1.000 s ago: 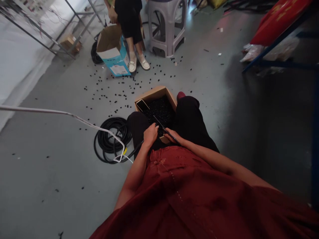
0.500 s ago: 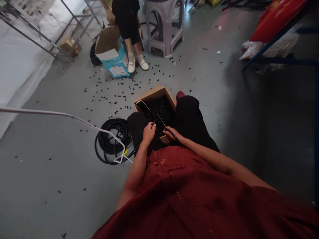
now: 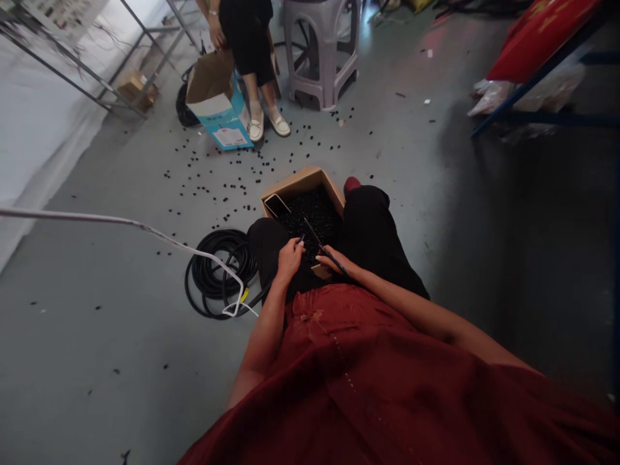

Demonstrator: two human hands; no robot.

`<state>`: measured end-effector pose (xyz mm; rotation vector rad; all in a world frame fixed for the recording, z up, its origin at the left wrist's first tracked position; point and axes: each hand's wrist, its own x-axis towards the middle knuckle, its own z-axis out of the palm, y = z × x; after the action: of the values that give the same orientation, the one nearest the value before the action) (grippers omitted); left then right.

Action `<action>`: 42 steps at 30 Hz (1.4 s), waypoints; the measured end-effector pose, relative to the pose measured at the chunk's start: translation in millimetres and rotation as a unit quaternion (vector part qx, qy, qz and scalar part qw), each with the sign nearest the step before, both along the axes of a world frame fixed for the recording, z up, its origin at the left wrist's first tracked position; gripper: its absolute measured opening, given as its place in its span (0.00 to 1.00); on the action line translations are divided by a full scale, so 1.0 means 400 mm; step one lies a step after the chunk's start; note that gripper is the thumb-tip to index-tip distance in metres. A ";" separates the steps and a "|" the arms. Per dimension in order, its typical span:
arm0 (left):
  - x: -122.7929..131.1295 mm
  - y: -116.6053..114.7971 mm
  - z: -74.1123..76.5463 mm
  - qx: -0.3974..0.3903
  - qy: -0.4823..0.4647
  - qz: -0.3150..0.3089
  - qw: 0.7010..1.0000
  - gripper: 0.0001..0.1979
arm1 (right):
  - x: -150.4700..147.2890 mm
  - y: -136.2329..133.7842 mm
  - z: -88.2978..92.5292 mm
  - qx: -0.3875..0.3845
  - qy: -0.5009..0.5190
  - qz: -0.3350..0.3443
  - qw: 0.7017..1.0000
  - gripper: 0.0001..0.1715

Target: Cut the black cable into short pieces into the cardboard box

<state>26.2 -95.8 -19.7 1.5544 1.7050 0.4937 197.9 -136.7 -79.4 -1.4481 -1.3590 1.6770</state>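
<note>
2 hands, apart, at the carton (image 3: 334, 187): left hand (image 3: 289, 259) pinches an apparent black cable end (image 3: 303, 237); right hand (image 3: 333, 259) grips a bladed tool (image 3: 317, 241). Coil (image 3: 199, 274) lies beside the left knee (image 3: 265, 234). Advisable: steady cable, fingertips (image 3: 301, 246) clear of blade (image 3: 309, 227).

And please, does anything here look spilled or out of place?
Yes. Many black pieces lie scattered on the floor outside the near box, so they look spilled. What seems a phone sits oddly among dark bits in that box.

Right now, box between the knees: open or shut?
Open: the box has an uncovered top, and black pieces show inside.
</note>
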 end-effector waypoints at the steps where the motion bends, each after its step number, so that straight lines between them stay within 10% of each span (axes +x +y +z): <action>1: -0.001 0.000 -0.001 0.001 0.000 0.000 1.000 0.16 | 0.000 0.000 0.000 -0.009 0.003 0.000 1.000 0.16; 29: -0.012 -0.007 0.014 -0.025 -0.110 0.028 0.993 0.15 | 0.011 0.002 0.018 0.035 -0.100 0.085 0.991 0.32; 42: -0.012 -0.009 0.032 -0.048 -0.083 0.005 0.995 0.14 | 0.016 0.000 0.043 0.069 -0.136 0.082 0.985 0.22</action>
<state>21.3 -99.5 -6.9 1.3978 1.5871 0.5220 204.2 -136.6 -62.3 -1.5632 -1.7499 1.4860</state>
